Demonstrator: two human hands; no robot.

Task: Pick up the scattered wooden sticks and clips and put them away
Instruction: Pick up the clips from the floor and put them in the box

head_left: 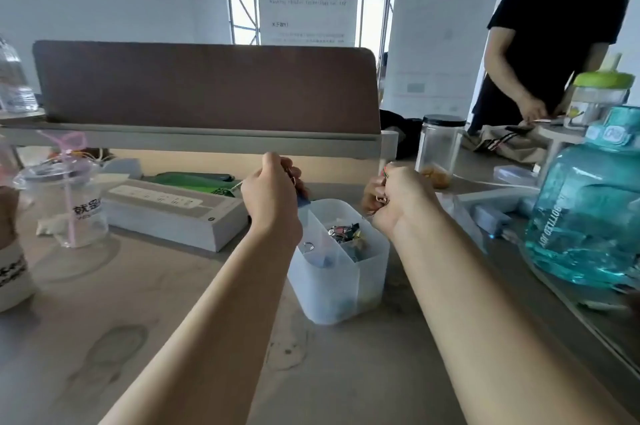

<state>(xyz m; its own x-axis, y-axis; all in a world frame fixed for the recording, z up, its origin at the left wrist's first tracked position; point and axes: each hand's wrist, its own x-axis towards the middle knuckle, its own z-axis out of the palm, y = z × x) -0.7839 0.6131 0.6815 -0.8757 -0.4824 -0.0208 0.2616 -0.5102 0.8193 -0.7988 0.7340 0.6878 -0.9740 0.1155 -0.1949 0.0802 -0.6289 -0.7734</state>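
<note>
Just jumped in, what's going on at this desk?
A person is putting clips away. The left hand holds a blue clip above the divided plastic bin's far edge. The right hand grips a small clip beyond the bin's right side. A pile of clips already lies in a right-hand compartment. No wooden sticks show.

Clip (304,202) in left hand (273,196): blue.
Clips (382,199) in right hand (401,199): rose-gold loop, red and green specks.
Bin (332,293): milky translucent white. Pile (346,234) in its right part: mixed black, silver, green, yellow, blue.
Table (173,320): pale grey-beige, faint ring stains near.
Panel (207,85), far: plain brown.
Box (180,217), left: white, grey sockets printed on top.
Straw (71,217), left: pink.
Bottle (585,217), right: teal, white lettering.
Jar (440,144), far right: clear, black lid.
</note>
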